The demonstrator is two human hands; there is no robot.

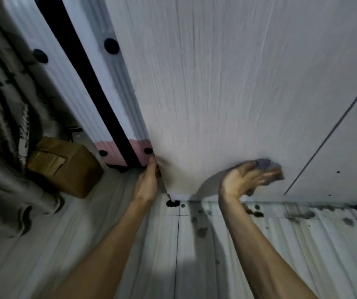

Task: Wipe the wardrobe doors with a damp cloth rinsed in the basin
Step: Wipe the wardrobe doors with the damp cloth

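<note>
Wardrobe door (216,93): pale grey-white panel with fine vertical grain.
Cloth (267,164): small purplish-grey wad, blurred, pressed low on the door and gripped by the right hand (246,180).
Left hand (147,182): clasps the door's lower left edge.
Cardboard box (65,167): left of the door.

Bare left forearm (119,238), bare right forearm (259,240), grime-smudged right hand (244,180)

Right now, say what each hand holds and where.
Right hand: bunched cloth, fingers curled over it, against the wardrobe door. Left hand: the door's lower side edge.
</note>
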